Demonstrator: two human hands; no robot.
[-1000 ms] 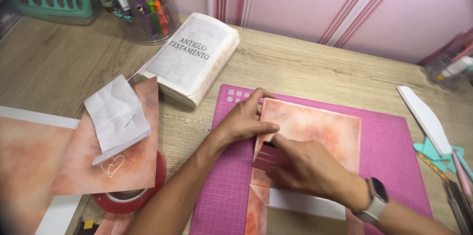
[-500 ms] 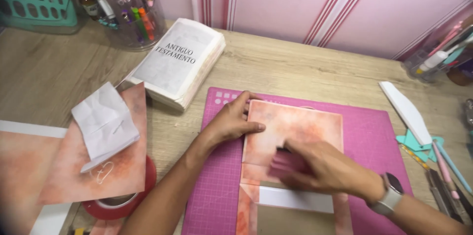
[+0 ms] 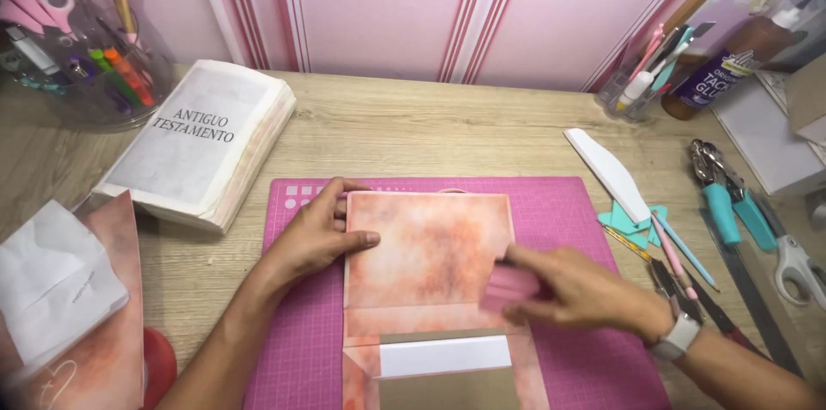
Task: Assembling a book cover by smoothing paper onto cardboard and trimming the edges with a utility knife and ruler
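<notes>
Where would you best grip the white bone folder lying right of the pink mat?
Probably at the bone folder's broad, squared upper end, coming from above. It lies flat and diagonal on the desk, that end clear. Its tapered lower end rests on teal paper shapes, close beside pens.

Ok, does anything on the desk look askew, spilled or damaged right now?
Nothing stands out. The orange paper lies square on the pink cutting mat, held flat by the left hand; the right hand presses a blurred pink tool along it. No spills or tears are visible.

Orange-peach mottled paper (image 3: 426, 246); magenta gridded mat (image 3: 301, 350); blurred, seemingly pink tool (image 3: 509, 283); pale wood-grain desk (image 3: 413, 135)
</notes>
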